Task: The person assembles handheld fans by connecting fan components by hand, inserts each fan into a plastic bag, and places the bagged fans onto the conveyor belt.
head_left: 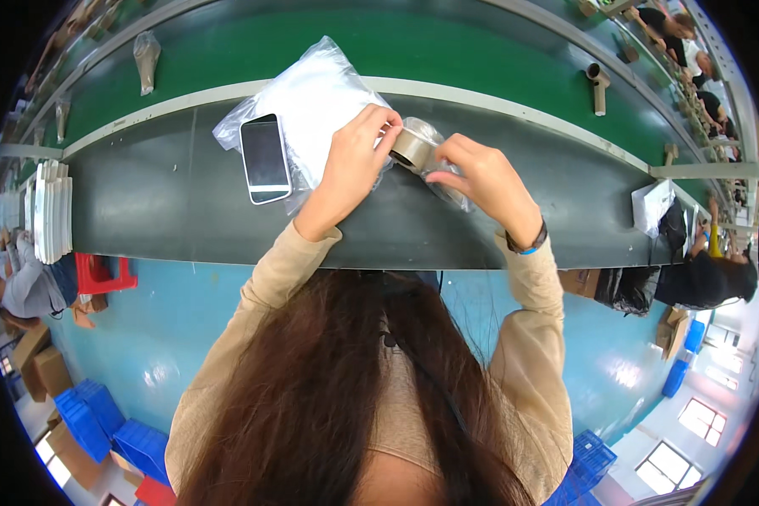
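Observation:
In front of me a gold-brown hair dryer, its round barrel end toward me, lies partly inside a clear plastic bag. At the barrel's left, my left hand pinches the bag's edge between thumb and fingers. My right hand is closed on the bag on the other side, its fingers bent toward the thumb. Under and beyond my left hand lies a stack of clear flat bags. A white-edged phone, screen dark, rests on the left part of that stack.
Beyond the grey worktop runs a green conveyor belt. On it lie a bagged hair dryer at left and a bare one at right. White panels stand at the left end. Other people work at both sides.

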`<state>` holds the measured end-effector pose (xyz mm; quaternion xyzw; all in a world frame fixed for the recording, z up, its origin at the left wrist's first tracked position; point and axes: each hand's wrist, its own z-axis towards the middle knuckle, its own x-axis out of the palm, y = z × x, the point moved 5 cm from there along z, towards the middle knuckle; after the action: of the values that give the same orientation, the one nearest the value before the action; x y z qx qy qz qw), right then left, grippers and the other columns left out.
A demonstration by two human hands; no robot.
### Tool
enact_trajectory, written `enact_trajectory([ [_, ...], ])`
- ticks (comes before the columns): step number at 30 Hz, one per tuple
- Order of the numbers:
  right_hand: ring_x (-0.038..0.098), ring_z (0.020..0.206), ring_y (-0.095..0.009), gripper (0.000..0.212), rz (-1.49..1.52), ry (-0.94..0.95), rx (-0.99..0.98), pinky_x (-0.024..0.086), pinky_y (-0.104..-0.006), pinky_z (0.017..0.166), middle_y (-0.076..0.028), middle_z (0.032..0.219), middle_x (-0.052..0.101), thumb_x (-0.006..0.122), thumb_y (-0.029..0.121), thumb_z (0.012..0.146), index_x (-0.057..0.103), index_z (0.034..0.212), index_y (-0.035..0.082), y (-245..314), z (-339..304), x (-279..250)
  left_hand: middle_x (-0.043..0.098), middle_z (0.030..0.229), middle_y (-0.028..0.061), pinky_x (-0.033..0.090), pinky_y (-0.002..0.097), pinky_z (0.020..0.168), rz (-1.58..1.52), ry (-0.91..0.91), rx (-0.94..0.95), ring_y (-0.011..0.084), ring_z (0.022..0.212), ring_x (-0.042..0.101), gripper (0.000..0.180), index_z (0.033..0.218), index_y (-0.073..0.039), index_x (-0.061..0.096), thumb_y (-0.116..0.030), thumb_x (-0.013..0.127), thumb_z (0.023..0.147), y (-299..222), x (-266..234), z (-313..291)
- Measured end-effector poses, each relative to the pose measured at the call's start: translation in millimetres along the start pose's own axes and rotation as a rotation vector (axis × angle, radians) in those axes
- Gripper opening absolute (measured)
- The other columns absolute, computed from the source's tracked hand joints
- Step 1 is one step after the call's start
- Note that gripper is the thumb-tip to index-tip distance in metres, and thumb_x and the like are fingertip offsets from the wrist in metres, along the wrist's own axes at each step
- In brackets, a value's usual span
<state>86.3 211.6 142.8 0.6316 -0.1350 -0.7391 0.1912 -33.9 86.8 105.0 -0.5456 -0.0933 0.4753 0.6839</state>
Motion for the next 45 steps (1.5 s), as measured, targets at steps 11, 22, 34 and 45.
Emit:
enact_trajectory([
  [11,0.053,0.073,-0.019,0.009,0.306,0.124,-0.185,0.043,-0.0331,0.067,-0.007,0.081,0.054,0.073,0.007,0.074,0.067,0.08,0.004,2,15,14,0.058,0.087,0.0105,0.047,0.0296,0.065,-0.022,-0.132,-0.058,0.0184,0.07,0.058,0.009,0.098,0.001,0.059,-0.003,0.058,0.09,8,17,0],
  [22,0.05,0.083,-0.013,0.006,1.027,-0.143,0.099,0.041,-0.0254,0.075,-0.004,0.089,0.053,0.067,0.004,0.085,0.065,0.087,-0.001,-9,-1,16,0.06,0.107,0.0095,0.047,0.0231,0.078,-0.592,-0.013,-0.001,0.0098,0.092,0.056,0.01,0.106,-0.003,0.048,-0.01,0.044,0.1,16,16,-3],
  [34,0.056,0.096,-0.017,0.003,0.598,-0.359,-0.006,0.047,-0.0292,0.08,-0.007,0.095,0.059,0.056,0.0,0.091,0.059,0.093,0.0,-9,15,10,0.067,0.09,0.0126,0.049,0.0316,0.073,-0.423,0.016,-0.236,0.0188,0.083,0.064,0.011,0.1,-0.001,0.052,-0.011,0.047,0.099,7,27,-6],
  [45,0.065,0.079,-0.028,0.018,0.145,-0.975,0.457,0.05,-0.0367,0.072,-0.013,0.084,0.066,0.052,0.02,0.096,0.056,0.104,0.004,-163,86,-36,0.066,0.096,0.0086,0.05,0.0314,0.075,0.089,0.034,-0.197,0.0233,0.084,0.062,0.022,0.107,-0.005,0.064,-0.01,0.065,0.085,24,-32,0],
])
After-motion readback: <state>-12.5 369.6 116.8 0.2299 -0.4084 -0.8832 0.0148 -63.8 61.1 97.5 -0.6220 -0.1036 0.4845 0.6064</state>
